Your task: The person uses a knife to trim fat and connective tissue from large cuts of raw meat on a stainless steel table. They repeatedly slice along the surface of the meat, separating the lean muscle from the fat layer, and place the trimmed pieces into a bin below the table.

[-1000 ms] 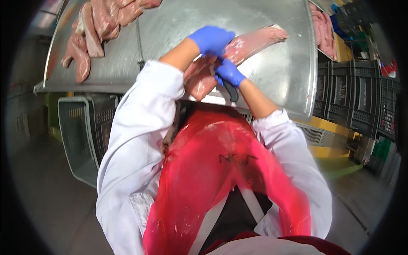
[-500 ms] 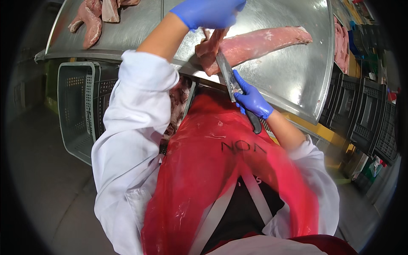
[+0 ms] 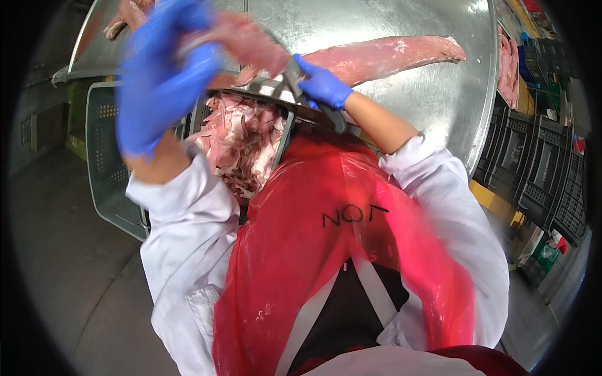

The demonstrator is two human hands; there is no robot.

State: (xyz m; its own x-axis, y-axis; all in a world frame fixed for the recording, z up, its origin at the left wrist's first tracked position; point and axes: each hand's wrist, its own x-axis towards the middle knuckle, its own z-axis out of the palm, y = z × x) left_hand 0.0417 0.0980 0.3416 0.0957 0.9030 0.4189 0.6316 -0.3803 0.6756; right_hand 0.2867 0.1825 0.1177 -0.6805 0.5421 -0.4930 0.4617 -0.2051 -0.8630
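Observation:
A long pink loin of meat [image 3: 389, 56] lies on the steel table, its thin end pointing right. My left hand [image 3: 166, 78], blue-gloved and smeared by motion, is closed on a meat strip [image 3: 251, 42] stretched rightward toward the knife. Whether that strip is still joined to the loin I cannot tell. In my blue-gloved right hand [image 3: 323, 86] is a knife [image 3: 293, 76] with a dark handle, its blade close by the strip and the loin's left end. Below the table edge, a crate of meat trimmings [image 3: 241, 135] stands near my left forearm.
The steel table [image 3: 433, 100] spans the top of the view. Another meat piece [image 3: 128, 15] lies at its far left. A grey perforated crate [image 3: 100, 188] stands at the left, dark crates [image 3: 539, 156] at the right. Packed meat [image 3: 506, 69] sits beyond the table's right edge.
My left hand has swung left and nearer, pulling the meat strip away from over the loin. My right hand with the knife has moved up and left, and the trimmings are now uncovered.

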